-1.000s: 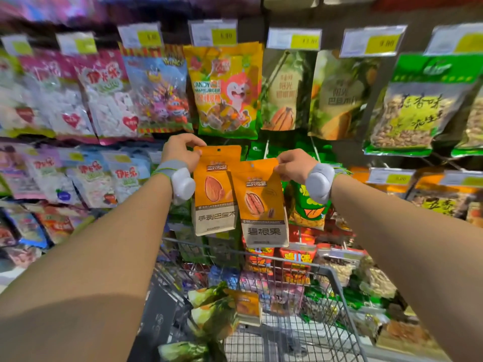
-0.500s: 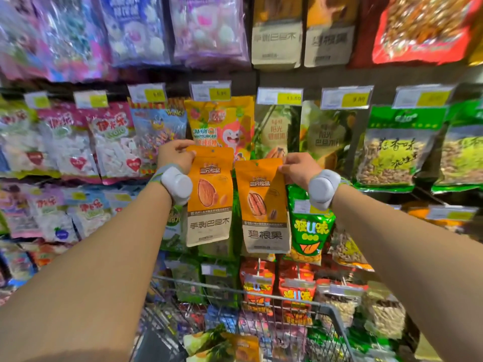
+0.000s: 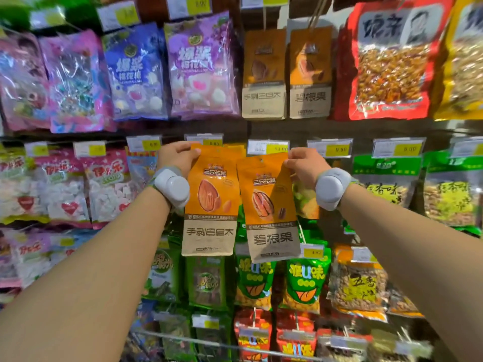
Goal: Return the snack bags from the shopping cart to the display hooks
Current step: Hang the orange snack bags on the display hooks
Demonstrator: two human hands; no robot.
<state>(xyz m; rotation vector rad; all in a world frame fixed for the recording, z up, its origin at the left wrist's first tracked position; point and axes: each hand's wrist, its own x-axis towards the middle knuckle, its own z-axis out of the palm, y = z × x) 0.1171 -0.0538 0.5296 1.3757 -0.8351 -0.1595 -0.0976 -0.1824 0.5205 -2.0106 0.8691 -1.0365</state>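
Step in hand, as judged: hang both orange bags on the hooks carrying their twins. The person held an almond bag [image 3: 211, 199] in the left hand [image 3: 175, 155] and a pecan bag [image 3: 270, 207] in the right hand [image 3: 304, 163], side by side, edges overlapping slightly, both upright and facing the camera.

Landmark: the hung pecan bag [image 3: 310, 73] in the upper row. The hung almond bag [image 3: 264, 74] sat just left of it, touching. Both held bags were well below that pair, the almond one below-left, the pecan one almost straight below. The cart rail [image 3: 222, 344] showed at the bottom edge, far below.

Hands: each pinched its bag at a top corner, left hand on the top-left corner, right hand on the top-right. Fingers curled over the bag tops; thumbs hidden behind. Both forearms reached up and forward, converging, each with a white wrist device [image 3: 171, 185].

To do it well, probably: raise both bags to the level of the hung pair, match almond to almond and pecan to pecan. Hang holes weren't readable on the held bags, hook tips weren't visible either, so align by the wires above the hung pair. Likely easier one bag at a time, since a corner pinch lets a bag swing. Risk: knocking the hung bags off.
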